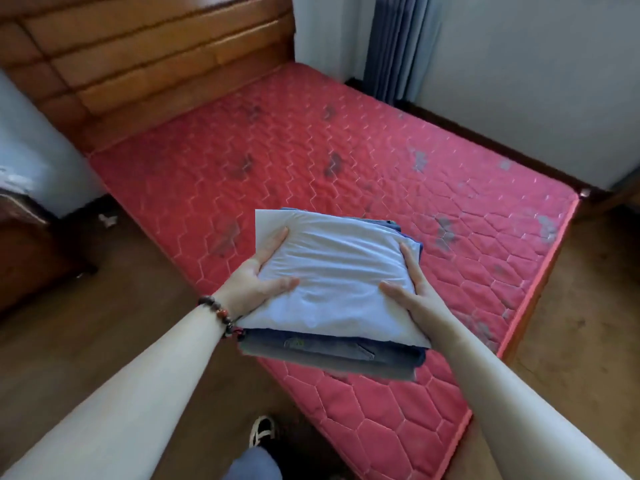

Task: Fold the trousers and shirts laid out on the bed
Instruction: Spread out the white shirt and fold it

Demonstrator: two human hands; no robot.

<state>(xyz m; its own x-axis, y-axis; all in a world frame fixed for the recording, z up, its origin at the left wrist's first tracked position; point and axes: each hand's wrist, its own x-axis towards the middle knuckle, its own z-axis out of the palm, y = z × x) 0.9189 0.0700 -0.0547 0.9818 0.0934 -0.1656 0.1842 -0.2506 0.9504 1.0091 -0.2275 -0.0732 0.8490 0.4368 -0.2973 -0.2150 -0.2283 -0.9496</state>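
A red quilted mattress [311, 161] with dark stains fills the view from 10 to 4 o'clock, its wooden headboard [138, 53] at 11, blue curtain [394, 46] at 1, brown floor [104, 341] along its near-left edge. Above the near edge, a stack of folded clothes [336, 289], white shirt [339, 271] over blue trousers [332, 348], sits at centre. The left hand [256, 275] grips its 9 o'clock side, the right hand [412, 289] its 3 o'clock side, thumbs on top.

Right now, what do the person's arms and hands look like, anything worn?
Both forearms are bare, with no sleeves in view. The left hand has a beaded bracelet at the wrist, with dark beads and a few reddish ones. The right hand shows no glove, ring or watch.
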